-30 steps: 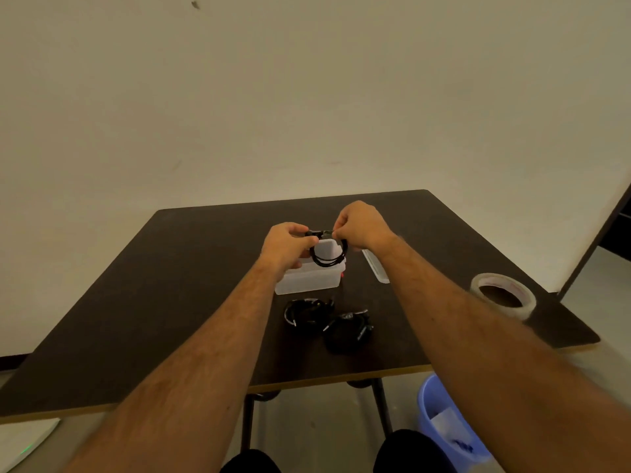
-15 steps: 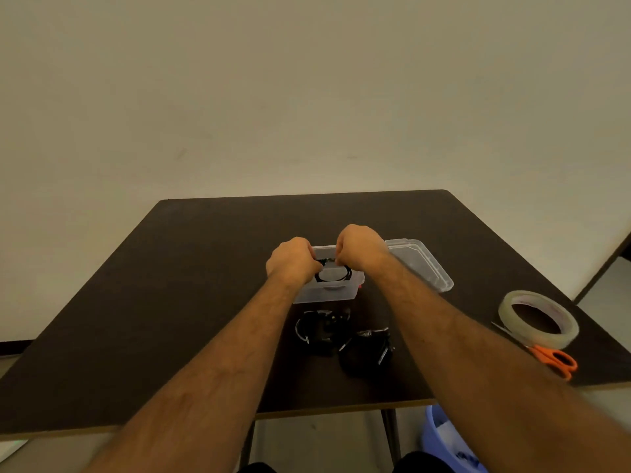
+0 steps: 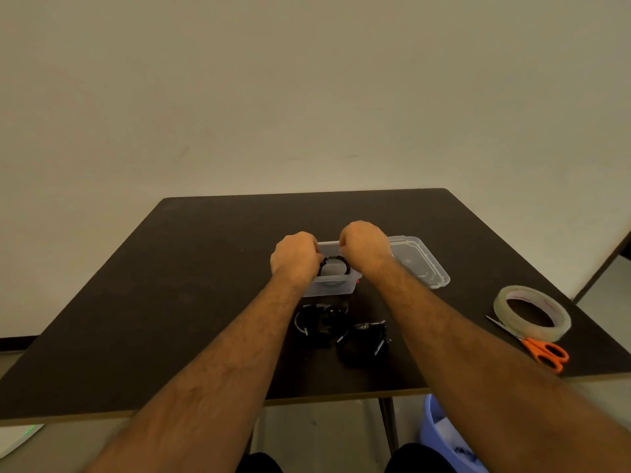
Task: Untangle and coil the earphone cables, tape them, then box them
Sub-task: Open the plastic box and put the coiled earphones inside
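Observation:
A clear plastic box [image 3: 336, 289] stands at the middle of the dark table [image 3: 170, 302]. Inside it hangs a black coiled earphone cable [image 3: 335, 264], gripped on either side by my left hand [image 3: 296, 257] and my right hand [image 3: 363, 245], both with fingers closed over the box's opening. Two more black cable coils lie on the table nearer to me: the left coil [image 3: 316, 321] and the right coil [image 3: 363, 341], between my forearms. My fingertips are hidden behind my knuckles.
The box's clear lid [image 3: 418, 261] lies to the right of the box. A roll of clear tape [image 3: 531, 313] and orange-handled scissors [image 3: 543, 351] sit near the table's right edge. A blue bin [image 3: 444, 435] stands on the floor below the front edge.
Both hands have lowered the coiled cable from above the box down into it. The view has shifted, bringing the lid, tape and scissors into sight.

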`<state>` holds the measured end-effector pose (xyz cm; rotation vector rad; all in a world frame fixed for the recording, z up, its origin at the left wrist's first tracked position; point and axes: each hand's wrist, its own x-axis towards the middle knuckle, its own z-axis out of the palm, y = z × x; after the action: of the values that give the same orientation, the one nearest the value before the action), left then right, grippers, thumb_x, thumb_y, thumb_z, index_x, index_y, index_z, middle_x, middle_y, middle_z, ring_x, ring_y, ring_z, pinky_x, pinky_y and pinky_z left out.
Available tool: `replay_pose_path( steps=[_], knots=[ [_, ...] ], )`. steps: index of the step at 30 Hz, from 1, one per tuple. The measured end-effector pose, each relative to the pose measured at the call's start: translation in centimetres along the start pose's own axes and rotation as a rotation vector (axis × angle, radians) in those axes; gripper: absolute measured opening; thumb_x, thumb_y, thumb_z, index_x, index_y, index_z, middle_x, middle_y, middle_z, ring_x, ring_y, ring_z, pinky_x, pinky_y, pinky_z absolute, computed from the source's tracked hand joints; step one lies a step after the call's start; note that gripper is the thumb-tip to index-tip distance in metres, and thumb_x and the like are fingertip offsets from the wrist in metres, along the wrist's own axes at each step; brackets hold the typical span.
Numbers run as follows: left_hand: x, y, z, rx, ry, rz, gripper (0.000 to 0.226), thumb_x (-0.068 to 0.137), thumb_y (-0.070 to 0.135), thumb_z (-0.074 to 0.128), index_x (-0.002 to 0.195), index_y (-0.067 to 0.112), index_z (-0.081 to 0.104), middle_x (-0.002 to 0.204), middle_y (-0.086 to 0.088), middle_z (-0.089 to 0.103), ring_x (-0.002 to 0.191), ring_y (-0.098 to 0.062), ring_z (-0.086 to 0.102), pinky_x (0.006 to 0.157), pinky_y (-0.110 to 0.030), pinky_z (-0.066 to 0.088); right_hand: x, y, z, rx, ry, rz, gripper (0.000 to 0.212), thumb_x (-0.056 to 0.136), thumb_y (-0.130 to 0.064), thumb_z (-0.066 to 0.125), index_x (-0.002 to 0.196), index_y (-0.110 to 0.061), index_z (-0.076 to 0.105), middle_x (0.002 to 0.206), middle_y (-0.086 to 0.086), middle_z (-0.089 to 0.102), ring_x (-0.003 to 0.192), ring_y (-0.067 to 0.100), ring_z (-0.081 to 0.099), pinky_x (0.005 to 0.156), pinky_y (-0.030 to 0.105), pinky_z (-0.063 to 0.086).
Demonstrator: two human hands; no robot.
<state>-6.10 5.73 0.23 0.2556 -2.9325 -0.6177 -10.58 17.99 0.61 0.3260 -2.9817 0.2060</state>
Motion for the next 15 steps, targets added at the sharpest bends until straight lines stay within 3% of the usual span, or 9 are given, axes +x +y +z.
replay_pose_path(
  steps=[5,8,11,15],
  knots=[
    [-1.4,1.1,-0.7,-0.072,-0.023,0.056,0.021,0.093,0.029,0.066,0.111,0.021,0.070,0.107,-0.002,0.070,0.096,-0.018,0.064,0.087,-0.036,0.055,-1.3,0.9,-2.2,0.126,0.112,0.021,0.012,0.091,-0.016,0.064,0.096,-0.019,0.075,0.093,0.001,0.071,0.083,0.016,0.065,0.076,0.032,0.057],
    [-2.8,2.1,-0.5,-0.062,-0.069,0.097,0.023,0.092,0.029,0.066,0.112,0.020,0.072,0.111,-0.001,0.070,0.099,-0.017,0.064,0.089,-0.035,0.054,-2.8,2.0,-3.1,0.193,0.093,0.020,0.012,0.091,-0.017,0.062,0.093,-0.020,0.074,0.093,-0.002,0.071,0.083,0.013,0.065,0.072,0.029,0.053],
    [-4.3,2.6,0.4,-0.016,-0.145,0.121,0.021,0.091,0.028,0.067,0.109,0.022,0.074,0.111,0.000,0.071,0.100,-0.018,0.064,0.091,-0.038,0.055,-4.5,3.0,-3.4,0.233,-0.066,0.013,0.006,0.088,-0.018,0.067,0.088,-0.018,0.073,0.092,0.000,0.072,0.081,0.013,0.066,0.074,0.030,0.056],
    [-6.4,2.7,1.8,0.011,-0.255,0.145,0.019,0.086,0.028,0.074,0.103,0.021,0.075,0.107,0.000,0.069,0.102,-0.018,0.062,0.096,-0.041,0.052,-7.5,4.2,-3.3,0.236,-0.349,0.015,0.007,0.091,-0.023,0.067,0.091,-0.017,0.070,0.085,0.003,0.070,0.074,0.013,0.067,0.062,0.026,0.054]
  ],
)
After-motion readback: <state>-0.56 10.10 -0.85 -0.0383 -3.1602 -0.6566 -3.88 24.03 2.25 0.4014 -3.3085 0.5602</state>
